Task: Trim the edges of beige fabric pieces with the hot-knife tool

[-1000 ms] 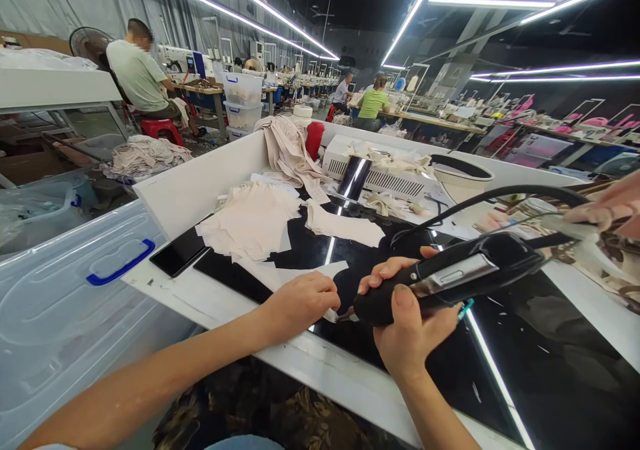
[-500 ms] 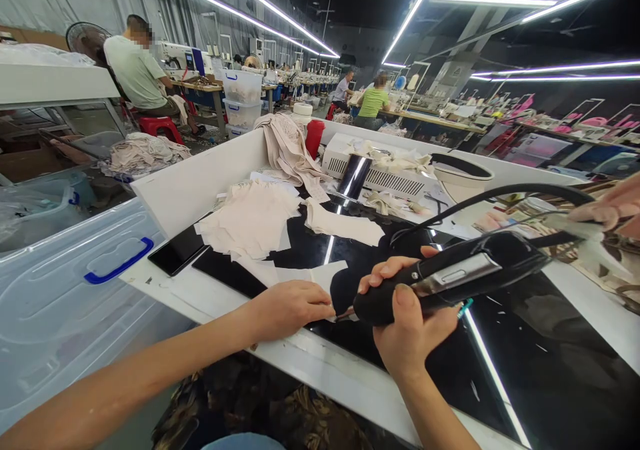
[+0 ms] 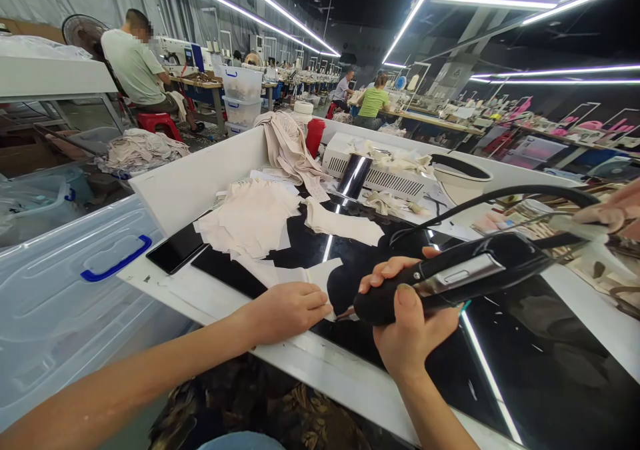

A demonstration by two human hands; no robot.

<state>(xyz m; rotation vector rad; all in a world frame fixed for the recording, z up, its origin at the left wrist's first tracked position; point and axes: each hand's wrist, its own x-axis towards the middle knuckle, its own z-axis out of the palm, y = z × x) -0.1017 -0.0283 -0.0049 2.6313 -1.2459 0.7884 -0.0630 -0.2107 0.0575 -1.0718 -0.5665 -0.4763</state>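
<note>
Sewing tables stand beyond a glossy black work surface (image 3: 530,330). At its near edge, the left hand (image 3: 290,310) pinches a pale fabric piece (image 3: 327,273); the right hand (image 3: 417,337) is wrapped round a black corded tool (image 3: 380,303), tip beside the pinched corner. Apparently corner work, calling for a firm pinch and steady tip.
</note>
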